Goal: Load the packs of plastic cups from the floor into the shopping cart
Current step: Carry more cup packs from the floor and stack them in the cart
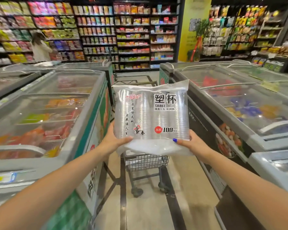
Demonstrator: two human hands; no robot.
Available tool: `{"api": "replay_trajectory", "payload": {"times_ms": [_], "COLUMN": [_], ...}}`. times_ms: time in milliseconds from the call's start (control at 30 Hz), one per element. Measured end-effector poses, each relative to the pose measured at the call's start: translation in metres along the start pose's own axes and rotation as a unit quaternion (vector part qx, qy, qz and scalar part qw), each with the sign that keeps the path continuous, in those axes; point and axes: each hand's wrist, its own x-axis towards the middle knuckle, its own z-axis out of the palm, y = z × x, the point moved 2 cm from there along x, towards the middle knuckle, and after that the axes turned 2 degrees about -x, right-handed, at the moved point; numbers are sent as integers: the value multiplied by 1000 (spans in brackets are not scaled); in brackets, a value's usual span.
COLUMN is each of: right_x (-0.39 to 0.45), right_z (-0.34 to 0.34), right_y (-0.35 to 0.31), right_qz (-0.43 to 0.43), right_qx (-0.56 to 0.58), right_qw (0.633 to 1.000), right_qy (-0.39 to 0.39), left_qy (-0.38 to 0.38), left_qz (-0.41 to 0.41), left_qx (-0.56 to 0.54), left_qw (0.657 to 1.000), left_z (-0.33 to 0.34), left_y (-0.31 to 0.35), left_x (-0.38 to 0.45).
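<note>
Clear plastic pack of cups [150, 113]: black lettering, red round badge, small red/black flower print. Blue-painted thumbnail [175, 140] on right hand [192, 143]. Dark grey wire shopping cart [145, 161]. Grey-rimmed glass-top freezer [45, 105] w/ green side panel.

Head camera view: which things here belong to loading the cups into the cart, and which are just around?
Part of the job:
pack of plastic cups, held up by both hands
left hand
right hand
shopping cart, behind and below the pack

Just around:
freezer chests on either side
snack shelves
shopper at the far shelves
</note>
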Motion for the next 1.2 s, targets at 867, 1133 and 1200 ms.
{"api": "replay_trajectory", "payload": {"times_ms": [867, 1133, 1200], "right_x": [340, 383, 393], "right_z": [-25, 12, 24], "right_y": [124, 178, 180], "right_qz": [218, 335, 348], "right_qx": [-38, -41, -44], "right_qw": [962, 932, 931], "right_qy": [-159, -136, -103], "left_qy": [-70, -111, -106], "left_qz": [-221, -324, -339], "left_qx": [76, 47, 29], "left_qw": [970, 938, 934], "left_z": [4, -7, -8], "left_y": [-125, -176, -189], "left_x": [313, 366, 376]}}
